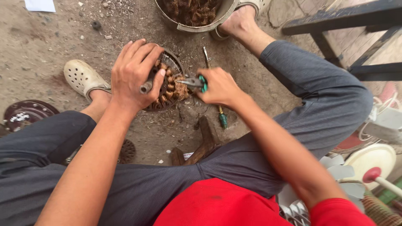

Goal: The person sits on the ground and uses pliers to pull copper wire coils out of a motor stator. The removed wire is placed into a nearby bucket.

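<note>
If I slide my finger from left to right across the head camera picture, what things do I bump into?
Dark round metal cover → cream clog → left hand → motor winding → pliers → right hand → red-knobbed white disc.

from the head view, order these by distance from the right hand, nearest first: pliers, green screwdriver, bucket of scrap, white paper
From the right hand:
1. pliers, gripped in it
2. green screwdriver, on the ground just below it
3. bucket of scrap, top centre
4. white paper, top left corner
</note>
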